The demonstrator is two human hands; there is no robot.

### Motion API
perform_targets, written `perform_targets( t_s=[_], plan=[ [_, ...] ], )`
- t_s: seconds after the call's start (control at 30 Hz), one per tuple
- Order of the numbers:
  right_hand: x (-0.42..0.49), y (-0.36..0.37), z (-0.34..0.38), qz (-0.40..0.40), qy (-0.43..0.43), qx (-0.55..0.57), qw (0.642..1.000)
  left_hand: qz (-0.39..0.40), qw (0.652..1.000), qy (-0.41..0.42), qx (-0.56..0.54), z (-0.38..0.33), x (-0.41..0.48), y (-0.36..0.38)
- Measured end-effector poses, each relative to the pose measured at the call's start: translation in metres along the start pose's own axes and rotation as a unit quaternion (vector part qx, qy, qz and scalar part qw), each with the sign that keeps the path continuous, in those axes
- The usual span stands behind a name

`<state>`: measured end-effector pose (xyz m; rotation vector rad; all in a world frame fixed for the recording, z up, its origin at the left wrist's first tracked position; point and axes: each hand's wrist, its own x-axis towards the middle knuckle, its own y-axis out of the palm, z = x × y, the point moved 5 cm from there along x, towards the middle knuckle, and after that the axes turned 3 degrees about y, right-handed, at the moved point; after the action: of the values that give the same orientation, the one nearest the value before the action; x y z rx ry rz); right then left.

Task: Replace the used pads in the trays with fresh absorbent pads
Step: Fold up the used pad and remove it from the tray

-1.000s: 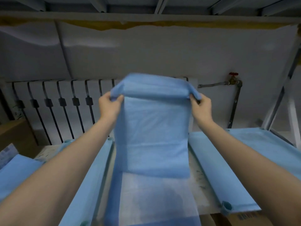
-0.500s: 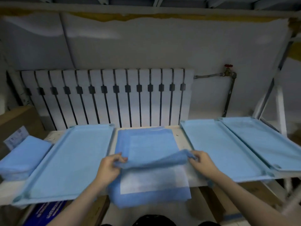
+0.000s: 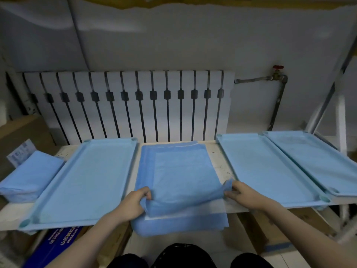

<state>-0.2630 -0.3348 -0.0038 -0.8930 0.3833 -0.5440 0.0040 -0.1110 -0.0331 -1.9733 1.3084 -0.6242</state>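
Observation:
A blue absorbent pad [image 3: 179,176] lies folded on the shelf between the trays, its near end hanging over the front edge with a white inner face showing. My left hand [image 3: 135,204] pinches the folded flap's left corner. My right hand [image 3: 241,194] pinches its right corner. A light blue tray [image 3: 83,182] lined with a pad sits to the left. Two more lined trays [image 3: 266,171] [image 3: 316,161] sit to the right.
A folded stack of blue pads [image 3: 29,176] rests at the shelf's far left. A white radiator [image 3: 131,105] stands behind the shelf [image 3: 224,159], with a pipe and red valve [image 3: 277,74] to its right. Cardboard boxes [image 3: 270,235] sit below.
The pad was held up high by both hands, then came down flat on the shelf. The folded flap now lies nearer the front edge, stretched wider between my hands.

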Motion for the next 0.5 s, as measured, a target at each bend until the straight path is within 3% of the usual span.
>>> perform_targets(
  t_s=[0.2, 0.37, 0.5],
  plan=[
    [0.037, -0.003, -0.005, -0.114, 0.034, 0.096, 0.988, -0.147, 0.982, -0.078, -0.084, -0.002, 0.025, -0.011],
    [0.08, -0.001, 0.0, -0.226, 0.108, 0.15, 0.956, -0.269, 0.954, -0.124, -0.049, 0.006, 0.047, -0.012],
    [0.098, 0.027, -0.018, -0.167, 0.211, 0.056, 0.961, -0.261, 0.949, -0.177, 0.021, 0.025, 0.059, 0.005]
  ],
)
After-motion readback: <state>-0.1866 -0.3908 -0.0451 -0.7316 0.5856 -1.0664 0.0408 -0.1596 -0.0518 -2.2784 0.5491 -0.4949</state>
